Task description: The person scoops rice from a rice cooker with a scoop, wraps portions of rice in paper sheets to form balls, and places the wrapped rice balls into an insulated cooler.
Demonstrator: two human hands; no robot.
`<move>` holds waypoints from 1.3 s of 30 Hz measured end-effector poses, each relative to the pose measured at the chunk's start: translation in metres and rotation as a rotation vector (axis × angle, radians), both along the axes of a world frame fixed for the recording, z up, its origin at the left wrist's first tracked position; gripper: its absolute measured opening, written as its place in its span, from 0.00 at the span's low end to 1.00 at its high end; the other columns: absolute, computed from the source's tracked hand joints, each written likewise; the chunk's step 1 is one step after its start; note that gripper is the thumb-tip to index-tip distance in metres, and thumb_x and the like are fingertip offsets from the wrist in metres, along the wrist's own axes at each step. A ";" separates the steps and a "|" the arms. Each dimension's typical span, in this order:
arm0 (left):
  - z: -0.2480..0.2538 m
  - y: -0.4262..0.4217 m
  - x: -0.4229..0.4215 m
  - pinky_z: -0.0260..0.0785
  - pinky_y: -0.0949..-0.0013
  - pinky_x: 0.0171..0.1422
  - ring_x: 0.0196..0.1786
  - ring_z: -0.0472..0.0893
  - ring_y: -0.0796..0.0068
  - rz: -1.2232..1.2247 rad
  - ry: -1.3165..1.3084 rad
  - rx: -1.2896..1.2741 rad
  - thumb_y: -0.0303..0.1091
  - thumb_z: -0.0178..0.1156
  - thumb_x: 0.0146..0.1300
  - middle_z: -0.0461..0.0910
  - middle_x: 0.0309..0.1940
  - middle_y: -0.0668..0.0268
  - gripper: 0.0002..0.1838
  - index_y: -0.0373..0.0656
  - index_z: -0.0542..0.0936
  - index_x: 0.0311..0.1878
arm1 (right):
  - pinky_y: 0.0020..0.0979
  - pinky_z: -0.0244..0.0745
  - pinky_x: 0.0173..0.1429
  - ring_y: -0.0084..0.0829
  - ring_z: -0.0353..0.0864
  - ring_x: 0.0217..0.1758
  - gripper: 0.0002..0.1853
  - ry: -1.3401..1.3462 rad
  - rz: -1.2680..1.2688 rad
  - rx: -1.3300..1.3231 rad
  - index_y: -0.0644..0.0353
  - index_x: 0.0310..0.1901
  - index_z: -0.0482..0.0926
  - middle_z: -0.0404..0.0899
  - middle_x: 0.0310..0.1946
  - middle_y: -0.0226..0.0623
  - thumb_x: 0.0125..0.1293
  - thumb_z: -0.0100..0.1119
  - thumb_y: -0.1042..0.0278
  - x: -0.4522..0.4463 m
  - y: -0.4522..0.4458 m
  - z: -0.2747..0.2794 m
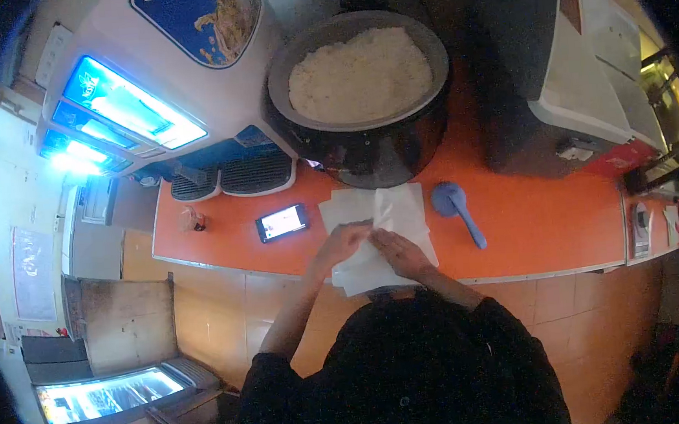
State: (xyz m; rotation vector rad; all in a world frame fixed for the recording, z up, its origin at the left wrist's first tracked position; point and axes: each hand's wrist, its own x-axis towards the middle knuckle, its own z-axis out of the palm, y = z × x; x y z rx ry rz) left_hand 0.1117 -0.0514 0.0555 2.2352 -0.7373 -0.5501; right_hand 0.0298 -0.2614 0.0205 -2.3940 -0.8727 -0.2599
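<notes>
Lit phone (282, 221) nr bev. mach. (225, 98)

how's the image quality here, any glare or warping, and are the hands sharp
Head view: strong wide-angle warping, with dark, curved borders; head view again: lit machine panels glare blue-white and the phone screen glows; also in the head view, the black top loses most detail, while the left hand and right hand look slightly soft.

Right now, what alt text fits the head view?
Left hand and right hand touch thin white sheets on an orange counter, between a lit black phone and round-headed blue utensil; beyond, a round dark pot holds white grainy food.
</notes>
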 end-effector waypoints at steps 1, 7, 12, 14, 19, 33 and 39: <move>-0.001 0.000 -0.012 0.68 0.61 0.61 0.56 0.77 0.52 -0.032 -0.058 -0.158 0.31 0.53 0.66 0.77 0.53 0.50 0.15 0.37 0.78 0.53 | 0.39 0.59 0.73 0.41 0.61 0.71 0.33 0.002 0.007 0.003 0.61 0.68 0.62 0.61 0.68 0.44 0.56 0.49 0.77 -0.001 0.000 -0.010; -0.002 0.001 -0.049 0.54 0.61 0.74 0.70 0.63 0.60 -0.044 -0.246 -0.068 0.28 0.49 0.67 0.65 0.67 0.57 0.22 0.39 0.69 0.65 | 0.41 0.61 0.72 0.43 0.60 0.72 0.33 0.097 0.086 0.005 0.59 0.66 0.64 0.63 0.68 0.42 0.55 0.53 0.73 0.006 -0.014 -0.014; -0.018 -0.010 -0.076 0.50 0.55 0.76 0.72 0.60 0.62 -0.116 -0.488 0.322 0.25 0.47 0.60 0.63 0.69 0.56 0.28 0.36 0.66 0.66 | 0.43 0.55 0.75 0.42 0.62 0.70 0.23 -0.324 0.113 -0.236 0.55 0.53 0.75 0.71 0.60 0.39 0.52 0.56 0.70 0.062 -0.006 0.051; -0.018 -0.019 -0.087 0.50 0.55 0.75 0.72 0.60 0.62 0.008 -0.599 0.336 0.26 0.47 0.59 0.61 0.69 0.56 0.31 0.35 0.62 0.68 | 0.45 0.53 0.75 0.42 0.66 0.67 0.16 -0.149 0.239 -0.476 0.55 0.45 0.78 0.75 0.54 0.39 0.53 0.56 0.68 0.096 0.000 0.041; -0.016 -0.021 -0.093 0.50 0.56 0.75 0.73 0.58 0.62 0.010 -0.626 0.373 0.28 0.48 0.59 0.57 0.71 0.56 0.32 0.37 0.59 0.70 | 0.45 0.56 0.71 0.40 0.72 0.58 0.12 0.117 0.058 -0.718 0.56 0.39 0.80 0.78 0.46 0.40 0.54 0.53 0.64 0.101 -0.068 0.022; -0.064 -0.027 -0.122 0.73 0.61 0.57 0.56 0.76 0.56 0.460 -0.592 0.026 0.28 0.57 0.57 0.75 0.53 0.53 0.13 0.37 0.77 0.46 | 0.38 0.77 0.51 0.40 0.79 0.50 0.14 -0.046 0.102 0.064 0.59 0.45 0.79 0.78 0.47 0.43 0.55 0.58 0.73 0.008 -0.042 0.004; -0.050 -0.010 -0.102 0.73 0.58 0.47 0.43 0.78 0.53 0.460 -0.530 -0.061 0.24 0.57 0.55 0.80 0.38 0.56 0.06 0.41 0.78 0.37 | 0.43 0.76 0.50 0.45 0.78 0.48 0.13 -0.005 -0.014 -0.099 0.59 0.45 0.76 0.78 0.44 0.44 0.58 0.56 0.70 0.017 -0.047 -0.021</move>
